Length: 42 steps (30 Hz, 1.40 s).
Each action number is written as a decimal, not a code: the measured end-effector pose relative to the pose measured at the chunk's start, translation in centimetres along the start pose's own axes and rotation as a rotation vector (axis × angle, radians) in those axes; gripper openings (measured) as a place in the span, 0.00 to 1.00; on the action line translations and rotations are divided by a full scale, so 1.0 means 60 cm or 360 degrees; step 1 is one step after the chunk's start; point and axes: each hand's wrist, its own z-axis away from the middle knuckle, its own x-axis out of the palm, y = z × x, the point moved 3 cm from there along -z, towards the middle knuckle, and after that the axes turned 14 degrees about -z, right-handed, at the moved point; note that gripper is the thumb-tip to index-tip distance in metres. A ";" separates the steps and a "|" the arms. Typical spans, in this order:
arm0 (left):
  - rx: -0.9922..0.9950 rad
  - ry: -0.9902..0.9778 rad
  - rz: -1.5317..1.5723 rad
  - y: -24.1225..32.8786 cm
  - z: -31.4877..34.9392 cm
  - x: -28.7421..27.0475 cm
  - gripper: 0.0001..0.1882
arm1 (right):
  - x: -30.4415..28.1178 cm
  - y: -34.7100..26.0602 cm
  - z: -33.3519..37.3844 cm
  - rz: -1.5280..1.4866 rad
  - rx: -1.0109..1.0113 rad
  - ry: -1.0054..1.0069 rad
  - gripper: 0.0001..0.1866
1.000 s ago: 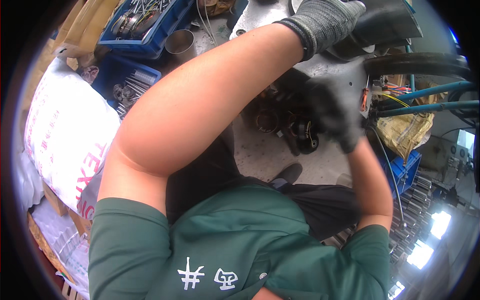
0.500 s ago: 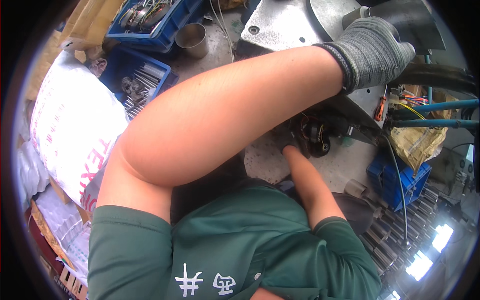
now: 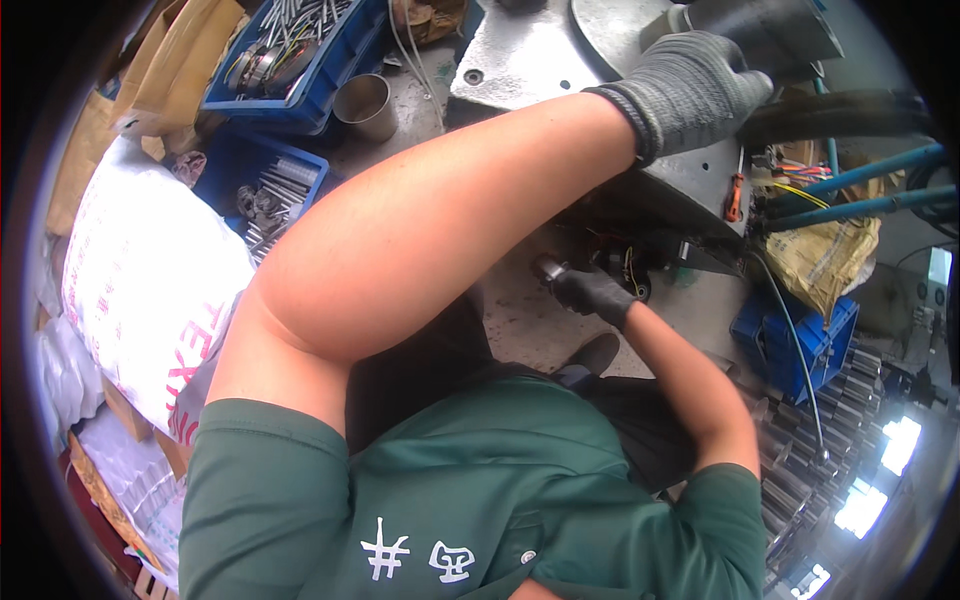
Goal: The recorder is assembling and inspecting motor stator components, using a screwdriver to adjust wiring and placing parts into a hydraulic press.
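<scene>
White printed sack [image 3: 140, 290] left; blue bins [image 3: 290, 60] above; right hand [image 3: 590, 293] grips metal part [image 3: 552, 268].

The small metal part [image 3: 549, 268] in the right hand [image 3: 590, 293] is mostly hidden by the dark glove's fingers.

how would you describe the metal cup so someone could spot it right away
Start at the grey metal machine plate at the top, then look just left of it on the floor. The metal cup stands beside the blue tray of parts. It is the only round, open, shiny cylinder among rectangular blue bins.
</scene>
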 end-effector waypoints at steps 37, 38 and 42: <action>-0.0874 -0.0827 0.1072 0.085 0.102 0.039 0.26 | -0.198 -0.174 0.506 0.0500 -0.1928 0.1974 0.25; -0.0887 -0.0806 0.1061 0.081 0.098 0.041 0.30 | -0.195 -0.178 0.506 0.0657 -0.1931 0.2040 0.22; -0.0729 -0.0730 0.0807 0.049 0.094 0.058 0.35 | -0.182 -0.202 0.513 0.0987 -0.1883 0.2044 0.17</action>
